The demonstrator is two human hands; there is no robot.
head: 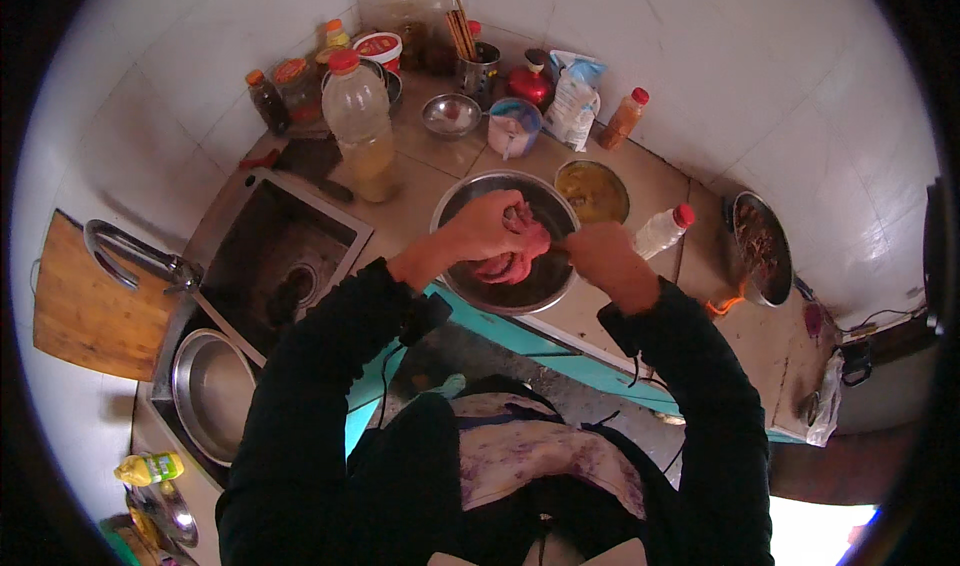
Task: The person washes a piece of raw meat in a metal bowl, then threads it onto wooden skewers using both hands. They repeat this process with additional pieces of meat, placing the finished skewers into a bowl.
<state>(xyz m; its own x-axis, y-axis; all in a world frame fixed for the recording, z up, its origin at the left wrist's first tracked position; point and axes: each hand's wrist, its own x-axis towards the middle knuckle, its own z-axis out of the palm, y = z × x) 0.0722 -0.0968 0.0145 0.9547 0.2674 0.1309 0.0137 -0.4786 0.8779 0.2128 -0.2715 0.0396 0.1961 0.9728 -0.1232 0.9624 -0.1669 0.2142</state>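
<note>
Over a wide metal basin (pixel 448 281), my left hand (pixel 484 225) grips a pink piece of raw meat (pixel 534 237). More of the meat hangs below my fingers, inside the basin. My right hand (pixel 604 255) is closed at the basin's right rim, blurred. A dark narrow object (pixel 559 246) sticks out of it toward the meat; what it is cannot be made out. Behind that hand stands a bowl of yellowish liquid (pixel 592 191). A clear bottle with a red cap (pixel 664 232) is just to its right.
Left of the basin are a sink (pixel 270 258) with a faucet (pixel 135 255) and a large plastic bottle (pixel 360 131) of yellowish liquid. A small metal bowl (pixel 451 116), a tub of pale powder (pixel 514 129) and a bag (pixel 574 105) line the back. A pan (pixel 761 251) stands right.
</note>
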